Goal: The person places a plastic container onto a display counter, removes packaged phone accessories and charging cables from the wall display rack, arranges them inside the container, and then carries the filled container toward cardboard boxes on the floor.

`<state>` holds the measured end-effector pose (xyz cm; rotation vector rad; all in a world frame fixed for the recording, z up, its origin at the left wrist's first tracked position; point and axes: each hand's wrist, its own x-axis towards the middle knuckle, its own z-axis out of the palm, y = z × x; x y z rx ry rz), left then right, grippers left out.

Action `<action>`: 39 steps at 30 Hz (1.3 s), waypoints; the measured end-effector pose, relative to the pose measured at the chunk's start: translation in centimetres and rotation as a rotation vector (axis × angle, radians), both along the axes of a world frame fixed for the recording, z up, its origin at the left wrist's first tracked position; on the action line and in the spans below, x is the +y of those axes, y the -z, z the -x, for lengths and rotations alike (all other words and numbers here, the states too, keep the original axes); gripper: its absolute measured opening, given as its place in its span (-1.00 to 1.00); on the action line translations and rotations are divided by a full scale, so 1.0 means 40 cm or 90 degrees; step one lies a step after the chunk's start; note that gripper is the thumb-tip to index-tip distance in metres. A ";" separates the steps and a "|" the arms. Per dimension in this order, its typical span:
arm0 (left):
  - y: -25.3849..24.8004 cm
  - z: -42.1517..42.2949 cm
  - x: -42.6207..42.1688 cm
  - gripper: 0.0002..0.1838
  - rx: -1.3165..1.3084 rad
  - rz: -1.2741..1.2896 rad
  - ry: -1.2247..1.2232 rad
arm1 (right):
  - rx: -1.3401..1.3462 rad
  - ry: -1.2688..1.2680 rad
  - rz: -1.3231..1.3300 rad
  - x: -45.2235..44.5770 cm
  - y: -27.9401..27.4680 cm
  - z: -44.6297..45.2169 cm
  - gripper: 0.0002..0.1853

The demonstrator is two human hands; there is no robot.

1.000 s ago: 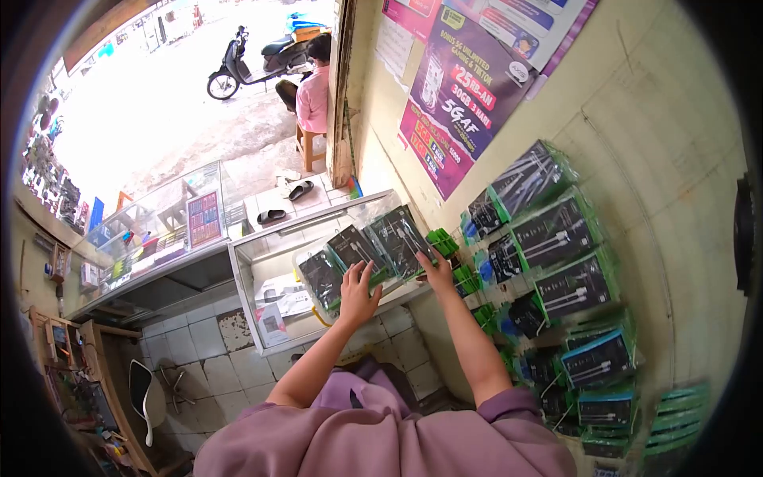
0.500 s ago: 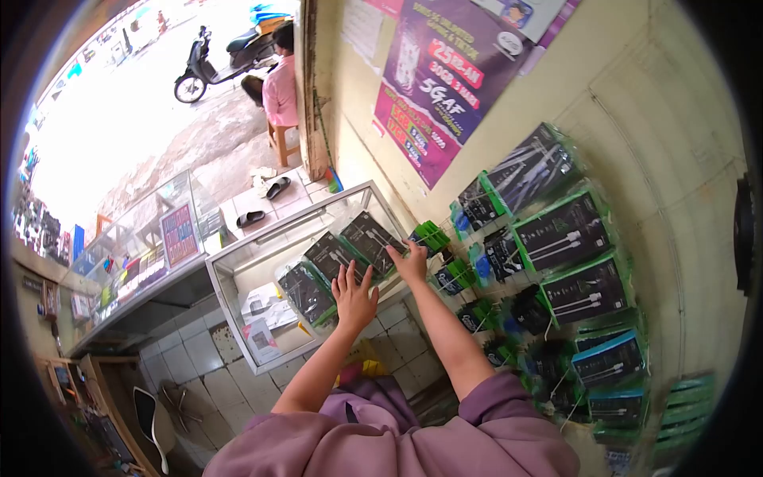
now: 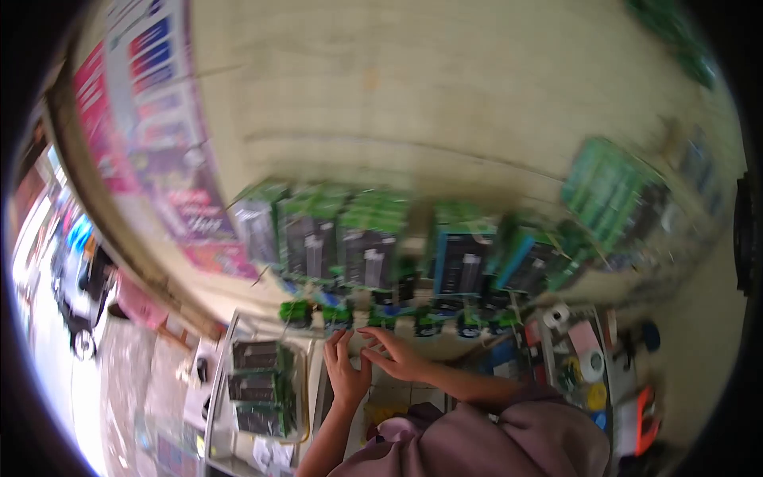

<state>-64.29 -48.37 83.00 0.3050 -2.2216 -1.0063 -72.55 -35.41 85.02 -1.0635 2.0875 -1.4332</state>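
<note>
My left hand (image 3: pixel 347 372) is raised in front of me with fingers extended and nothing visible in it. Close beside it, my right hand (image 3: pixel 395 355) has its fingers stretched toward the left one, also without anything visible. Just beyond them, a row of small green-and-black packs (image 3: pixel 338 317) hangs low on the wall; whether a fingertip touches one, I cannot tell. Several larger packaged cables (image 3: pixel 370 248) hang above that row. To the left, black-and-green cable packs (image 3: pixel 253 387) lie in a line on the glass display case. The view is blurred by motion.
The glass display case (image 3: pixel 213 445) stands at my left. On the right is a second counter (image 3: pixel 548 350) with tape rolls and small items. A poster (image 3: pixel 163 135) covers the left wall, and a person in pink (image 3: pixel 139 300) sits outside the doorway.
My view has swung right, from the doorway toward the wall of hanging packs. Both hands have left the cable packs on the display case and come together in front of me.
</note>
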 end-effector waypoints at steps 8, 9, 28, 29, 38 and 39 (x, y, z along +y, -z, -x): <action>-0.412 0.186 0.361 -0.63 0.305 0.032 0.411 | 0.348 0.356 0.134 0.476 -0.429 -0.025 -0.64; -0.446 0.207 0.405 -0.63 0.324 0.028 0.458 | 0.433 0.428 0.141 0.536 -0.458 -0.024 -0.64; -0.593 0.559 0.923 -0.22 0.313 -0.096 0.521 | 0.196 0.517 0.445 0.922 -0.590 0.322 -0.51; -0.598 0.548 0.926 -0.21 0.305 -0.100 0.522 | 0.194 0.512 0.444 0.923 -0.589 0.320 -0.51; -0.663 0.367 0.972 -0.23 0.250 -0.131 0.551 | 0.164 0.584 0.429 0.946 -0.702 0.094 -0.56; -0.676 0.343 0.980 -0.23 0.266 -0.186 0.610 | 0.164 0.565 0.459 0.970 -0.696 0.096 -0.56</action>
